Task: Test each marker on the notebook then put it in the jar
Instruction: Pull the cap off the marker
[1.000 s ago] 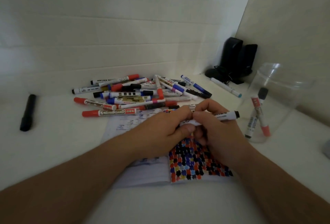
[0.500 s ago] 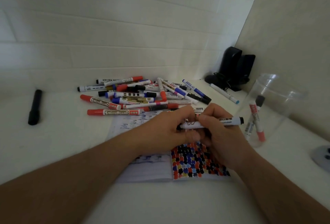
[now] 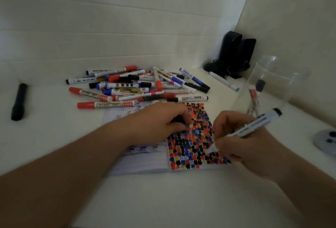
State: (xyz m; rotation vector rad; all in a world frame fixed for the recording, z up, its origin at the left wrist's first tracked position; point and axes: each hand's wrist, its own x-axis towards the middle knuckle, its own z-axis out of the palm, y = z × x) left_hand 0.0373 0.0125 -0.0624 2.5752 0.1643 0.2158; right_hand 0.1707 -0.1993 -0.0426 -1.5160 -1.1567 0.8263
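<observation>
My right hand (image 3: 243,147) grips a white marker (image 3: 254,125) like a pen, its tip down on the notebook (image 3: 141,162) near the lower right of a page full of coloured marks. My left hand (image 3: 154,124) rests on the notebook's left half, fingers curled round a dark cap (image 3: 177,119). A clear jar (image 3: 276,82) stands at the right with a few markers (image 3: 254,96) inside. A pile of markers (image 3: 138,86) lies behind the notebook.
A black marker (image 3: 18,101) lies alone at far left. Another white marker (image 3: 223,80) lies near two black speakers (image 3: 234,53) in the back corner. A grey round object (image 3: 327,140) sits at the right edge. Walls close in behind and to the right.
The hands have parted: the cap came off into my left hand, and my right hand swung the marker round and brought its tip down onto the page.
</observation>
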